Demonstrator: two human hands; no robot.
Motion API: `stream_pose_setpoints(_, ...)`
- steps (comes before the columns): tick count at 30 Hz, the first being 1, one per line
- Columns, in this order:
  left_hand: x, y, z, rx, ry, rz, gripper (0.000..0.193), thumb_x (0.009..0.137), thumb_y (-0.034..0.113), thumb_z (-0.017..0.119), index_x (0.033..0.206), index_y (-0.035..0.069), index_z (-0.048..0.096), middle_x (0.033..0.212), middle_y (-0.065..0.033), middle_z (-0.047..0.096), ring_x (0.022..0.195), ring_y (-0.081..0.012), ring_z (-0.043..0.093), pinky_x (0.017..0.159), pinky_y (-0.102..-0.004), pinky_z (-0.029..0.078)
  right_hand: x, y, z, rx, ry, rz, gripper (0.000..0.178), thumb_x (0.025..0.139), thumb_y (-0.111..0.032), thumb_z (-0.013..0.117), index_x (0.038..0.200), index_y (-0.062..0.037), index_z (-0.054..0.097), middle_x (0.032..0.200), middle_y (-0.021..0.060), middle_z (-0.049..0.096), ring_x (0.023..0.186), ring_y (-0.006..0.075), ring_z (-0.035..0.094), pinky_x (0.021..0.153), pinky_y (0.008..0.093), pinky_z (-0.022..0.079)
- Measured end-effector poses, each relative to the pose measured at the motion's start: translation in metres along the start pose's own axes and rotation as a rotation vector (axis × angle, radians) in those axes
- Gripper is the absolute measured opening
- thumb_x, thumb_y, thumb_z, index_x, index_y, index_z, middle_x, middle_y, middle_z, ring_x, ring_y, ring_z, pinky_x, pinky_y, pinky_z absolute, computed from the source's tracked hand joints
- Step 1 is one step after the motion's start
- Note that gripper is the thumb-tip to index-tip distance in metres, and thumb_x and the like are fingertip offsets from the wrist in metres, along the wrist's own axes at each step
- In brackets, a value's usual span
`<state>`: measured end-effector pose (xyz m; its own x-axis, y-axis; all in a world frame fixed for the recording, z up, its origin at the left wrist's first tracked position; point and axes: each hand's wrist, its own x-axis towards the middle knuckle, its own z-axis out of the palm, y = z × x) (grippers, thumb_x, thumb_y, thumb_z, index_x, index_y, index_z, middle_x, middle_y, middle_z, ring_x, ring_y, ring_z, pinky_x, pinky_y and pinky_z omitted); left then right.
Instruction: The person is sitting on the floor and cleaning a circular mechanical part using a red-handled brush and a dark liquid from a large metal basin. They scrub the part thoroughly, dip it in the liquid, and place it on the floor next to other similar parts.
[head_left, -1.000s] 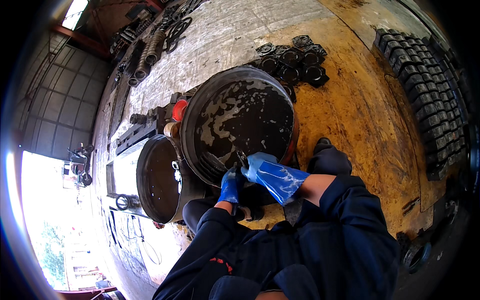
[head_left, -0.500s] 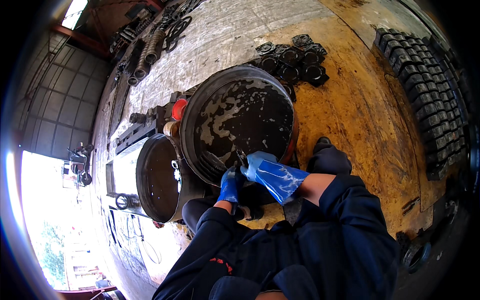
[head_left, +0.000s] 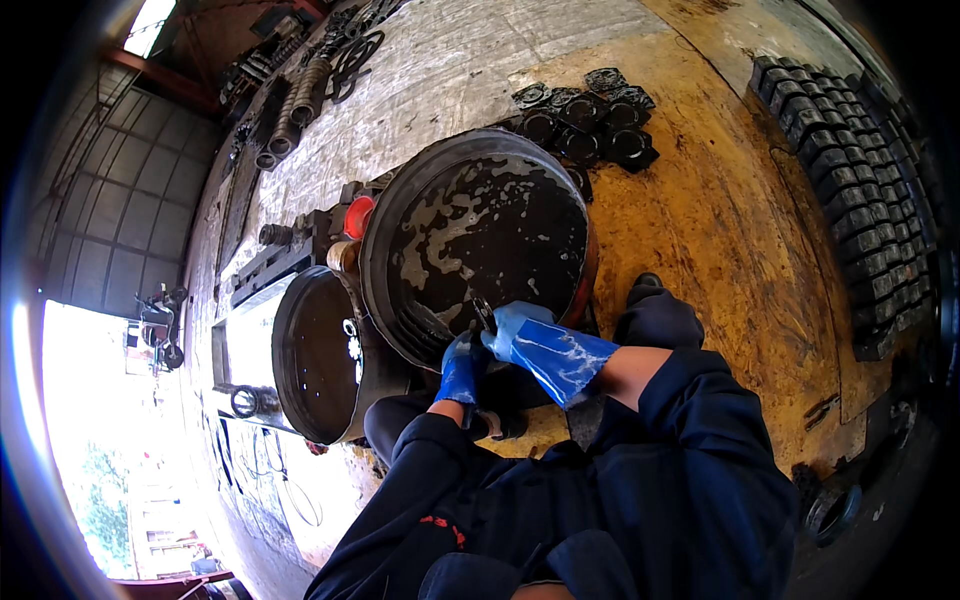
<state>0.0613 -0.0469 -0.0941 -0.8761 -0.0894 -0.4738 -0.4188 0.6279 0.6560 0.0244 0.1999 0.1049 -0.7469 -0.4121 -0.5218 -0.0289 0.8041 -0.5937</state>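
Both my hands wear blue gloves and meet at the near rim of a large round drum [head_left: 372,250] of dark liquid with pale foam patches. In my right hand [head_left: 514,325], the fingers close round a small dark metal part [head_left: 483,314] that sticks up over the liquid. My left hand [head_left: 462,356] presses in beside it, just left and a little nearer to me; its fingers curl, but what they grip is hidden. Left of the hands, dark ribbed parts [head_left: 424,325] lie partly in the liquid against the drum's inner wall.
A second, smaller drum [head_left: 290,360] of dark liquid stands to the left, a red bowl [head_left: 358,217] beyond it. Dark metal parts [head_left: 585,115] are heaped behind the large drum. Rows of dark blocks [head_left: 840,190] line the right side. My shoe [head_left: 648,281] rests right of the drum.
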Motion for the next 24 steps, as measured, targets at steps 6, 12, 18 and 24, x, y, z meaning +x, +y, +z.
stream_pose_setpoints(6, -0.003, 0.024, -0.001, 0.216, -0.045, -0.021, 0.043, 0.088, 0.039, 0.060, 0.114, 0.006, 0.069, 0.120, -0.0197, 0.067, 0.117, -0.0353, 0.060, 0.096, -0.0430, 0.049, 0.004, 0.005, 0.003, -0.008, 0.024, -0.001, 0.047, 0.094, -0.047, 0.057, 0.116, -0.0069, 0.068, 0.109, 0.0146, 0.071, 0.102, 0.0303, 0.069, 0.091, 0.0407, 0.054)
stream_pose_setpoints(12, -0.002, 0.035, 0.005, 0.231, -0.043, -0.005, 0.041, 0.088, 0.038, 0.060, 0.113, 0.007, 0.070, 0.118, -0.0195, 0.068, 0.116, -0.0350, 0.061, 0.096, -0.0430, 0.050, 0.004, 0.010, 0.001, 0.003, 0.027, 0.011, 0.047, 0.093, -0.046, 0.057, 0.114, -0.0059, 0.069, 0.108, 0.0149, 0.072, 0.102, 0.0309, 0.069, 0.091, 0.0409, 0.054)
stream_pose_setpoints(18, 0.007, -0.017, 0.002, -0.334, 0.034, -0.063, 0.038, 0.089, 0.036, 0.060, 0.112, 0.008, 0.071, 0.117, -0.0182, 0.068, 0.115, -0.0351, 0.061, 0.095, -0.0425, 0.050, 0.003, 0.001, 0.004, 0.000, 0.025, -0.020, 0.046, 0.093, -0.046, 0.057, 0.114, -0.0061, 0.069, 0.106, 0.0147, 0.072, 0.101, 0.0304, 0.070, 0.090, 0.0406, 0.055)
stream_pose_setpoints(24, 0.010, -0.008, 0.011, -0.292, -0.017, -0.031, 0.037, 0.089, 0.035, 0.060, 0.111, 0.007, 0.070, 0.117, -0.0180, 0.068, 0.114, -0.0352, 0.062, 0.095, -0.0422, 0.050, 0.003, 0.007, 0.001, 0.000, 0.018, 0.009, 0.046, 0.094, -0.046, 0.057, 0.115, -0.0065, 0.069, 0.107, 0.0141, 0.072, 0.101, 0.0305, 0.070, 0.090, 0.0408, 0.055)
